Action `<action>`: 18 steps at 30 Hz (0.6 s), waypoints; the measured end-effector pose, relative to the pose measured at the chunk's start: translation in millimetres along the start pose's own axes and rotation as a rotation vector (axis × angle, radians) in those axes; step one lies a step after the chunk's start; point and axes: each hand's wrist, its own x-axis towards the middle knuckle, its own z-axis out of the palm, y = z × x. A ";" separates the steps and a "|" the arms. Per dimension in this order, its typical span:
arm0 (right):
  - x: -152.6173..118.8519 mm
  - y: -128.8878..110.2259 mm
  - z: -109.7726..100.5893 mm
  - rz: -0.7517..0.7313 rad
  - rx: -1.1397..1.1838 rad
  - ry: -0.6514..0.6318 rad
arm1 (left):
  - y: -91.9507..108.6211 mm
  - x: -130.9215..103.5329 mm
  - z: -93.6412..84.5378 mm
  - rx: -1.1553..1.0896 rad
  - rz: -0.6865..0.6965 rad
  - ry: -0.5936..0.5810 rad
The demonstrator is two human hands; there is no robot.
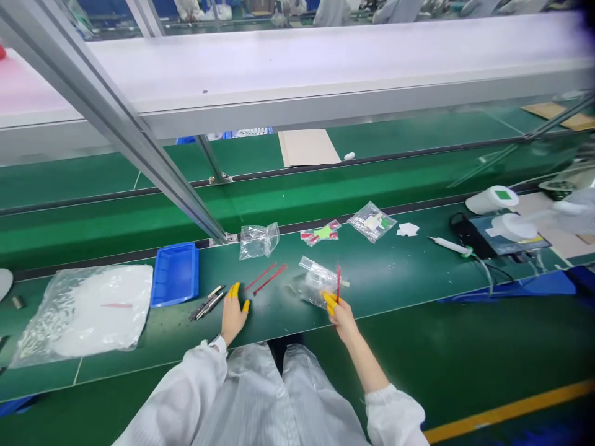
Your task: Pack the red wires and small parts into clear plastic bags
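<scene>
At the far left of the green bench (395,285), a large bag (100,310) with white contents lay flat, a thin red piece (117,305) showing on it. Next came a blue tray (175,275), pushed toward the back edge, perhaps to free the near side. Dark sticks (208,303) lay bunched together, probably kept within easy reach of the left hand (233,316) just beside them. Its yellow-tipped finger and thumb were apart, with nothing visible between them. Two loose red strips (269,280) lay side by side, ahead of that hand. Farther right, a clear packet (316,282) lay against the right hand (344,316); whether the fingers also gripped it, I cannot tell. Yellow-tipped fingers were clamped on a red strip (338,282), held nearly upright over the bench, seemingly pinched low to leave its upper length free. A corded pen (450,246) lay well apart, farther right.
</scene>
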 end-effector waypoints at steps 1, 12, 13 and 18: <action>2.1 -0.6 0.6 0.003 0.021 -0.001 | 3.9 5.5 4.1 -0.016 -0.016 -0.008; -62.0 -73.8 5.0 -0.138 0.388 -0.179 | 112.3 6.5 -15.1 -0.479 -0.112 -0.381; -74.4 -83.1 9.6 -0.142 0.414 -0.201 | 124.9 1.8 -22.0 -0.542 -0.135 -0.492; -126.9 -117.3 38.3 -0.156 0.514 -0.252 | 191.3 -22.3 -60.6 -0.866 -0.300 -0.913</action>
